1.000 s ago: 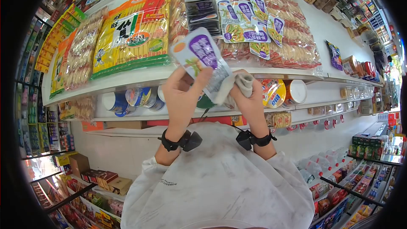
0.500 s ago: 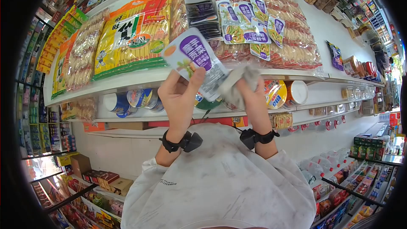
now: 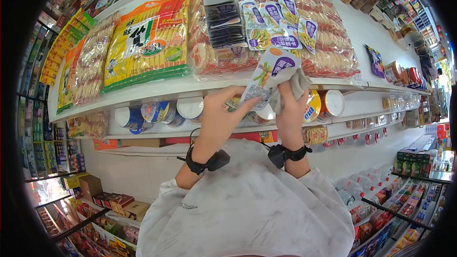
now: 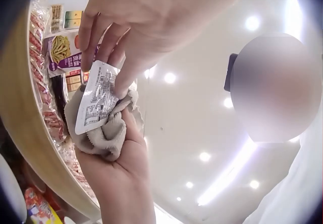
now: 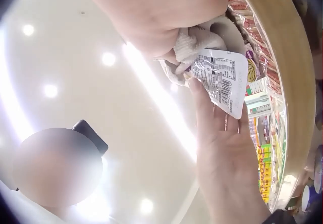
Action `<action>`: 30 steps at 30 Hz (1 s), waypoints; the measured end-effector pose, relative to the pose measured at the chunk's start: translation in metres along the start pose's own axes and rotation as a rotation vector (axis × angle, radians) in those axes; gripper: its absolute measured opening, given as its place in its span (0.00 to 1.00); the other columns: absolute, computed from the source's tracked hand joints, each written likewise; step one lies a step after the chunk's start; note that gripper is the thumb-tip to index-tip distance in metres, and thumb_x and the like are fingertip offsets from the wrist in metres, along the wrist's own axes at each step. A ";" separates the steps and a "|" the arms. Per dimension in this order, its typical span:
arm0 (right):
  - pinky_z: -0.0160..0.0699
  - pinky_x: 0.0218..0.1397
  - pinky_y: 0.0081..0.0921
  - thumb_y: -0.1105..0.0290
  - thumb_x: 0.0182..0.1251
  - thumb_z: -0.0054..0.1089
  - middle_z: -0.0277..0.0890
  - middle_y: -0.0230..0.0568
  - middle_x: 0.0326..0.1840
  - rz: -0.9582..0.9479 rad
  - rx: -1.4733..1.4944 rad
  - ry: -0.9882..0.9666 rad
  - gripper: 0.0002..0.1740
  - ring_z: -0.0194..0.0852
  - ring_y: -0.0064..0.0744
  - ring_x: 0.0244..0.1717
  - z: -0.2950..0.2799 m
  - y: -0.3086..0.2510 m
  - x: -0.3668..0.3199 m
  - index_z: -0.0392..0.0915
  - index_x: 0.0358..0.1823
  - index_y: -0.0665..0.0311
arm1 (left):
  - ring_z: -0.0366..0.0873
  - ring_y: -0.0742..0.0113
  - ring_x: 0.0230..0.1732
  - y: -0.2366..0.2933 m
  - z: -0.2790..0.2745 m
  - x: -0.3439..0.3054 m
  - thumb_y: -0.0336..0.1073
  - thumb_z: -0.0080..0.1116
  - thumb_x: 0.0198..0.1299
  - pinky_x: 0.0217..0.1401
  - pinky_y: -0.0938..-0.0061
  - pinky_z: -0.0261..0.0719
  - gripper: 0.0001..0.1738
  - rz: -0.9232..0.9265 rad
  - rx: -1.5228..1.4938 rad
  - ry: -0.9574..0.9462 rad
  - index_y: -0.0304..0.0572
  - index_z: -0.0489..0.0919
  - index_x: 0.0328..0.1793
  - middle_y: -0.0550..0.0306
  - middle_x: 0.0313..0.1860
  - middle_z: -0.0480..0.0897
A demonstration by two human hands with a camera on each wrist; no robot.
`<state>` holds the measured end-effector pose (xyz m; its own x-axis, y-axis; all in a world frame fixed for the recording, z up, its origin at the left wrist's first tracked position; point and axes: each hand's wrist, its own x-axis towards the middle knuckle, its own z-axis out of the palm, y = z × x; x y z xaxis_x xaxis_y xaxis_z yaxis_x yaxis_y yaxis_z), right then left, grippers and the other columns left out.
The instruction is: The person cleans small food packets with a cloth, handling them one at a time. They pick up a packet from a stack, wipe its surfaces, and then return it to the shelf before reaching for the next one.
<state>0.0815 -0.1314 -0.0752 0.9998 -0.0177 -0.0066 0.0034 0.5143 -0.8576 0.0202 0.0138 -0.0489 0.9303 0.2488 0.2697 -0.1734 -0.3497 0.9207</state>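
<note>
A white and purple snack packet [image 3: 272, 72] is held tilted between the two hands, just in front of the shelf edge. The left hand [image 3: 227, 113] pinches its lower end between thumb and fingers. A grey cloth [image 3: 290, 90] is bunched in the right hand [image 3: 291, 114], which grips it against the packet's right side. In the left wrist view the packet's printed silver back [image 4: 98, 97] lies over the cloth [image 4: 103, 135]. The right wrist view shows the left thumb on the packet's back [image 5: 222, 80]. Behind stands a grey box of dark packets [image 3: 223, 19], with loose packets [image 3: 271, 28] beside it.
Large yellow snack bags [image 3: 147, 43] lie left on the white shelf [image 3: 143, 90], and clear bags of round crackers [image 3: 328, 38] lie under the box and packets. Tubs [image 3: 190, 108] stand on the shelf below. A small dark bag [image 3: 375, 62] lies at the right.
The packet has swung to the right and now leans the other way. The left hand has moved right and lower on it, and the cloth has shifted up and right with the right hand.
</note>
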 end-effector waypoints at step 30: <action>0.76 0.54 0.33 0.85 0.44 0.62 0.80 0.48 0.50 -0.718 -0.960 -0.635 0.30 0.79 0.49 0.51 -0.005 -0.033 0.020 0.79 0.55 0.66 | 0.76 0.70 0.30 -0.005 -0.029 0.010 0.24 0.73 0.48 0.35 0.76 0.71 0.08 0.340 0.250 -0.009 0.31 0.85 0.35 0.57 0.29 0.81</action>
<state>0.1011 -0.1525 -0.0496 0.6198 0.5027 0.6026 0.7700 -0.2411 -0.5907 0.0208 0.0441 -0.0427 0.8364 0.0736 0.5431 -0.3884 -0.6196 0.6821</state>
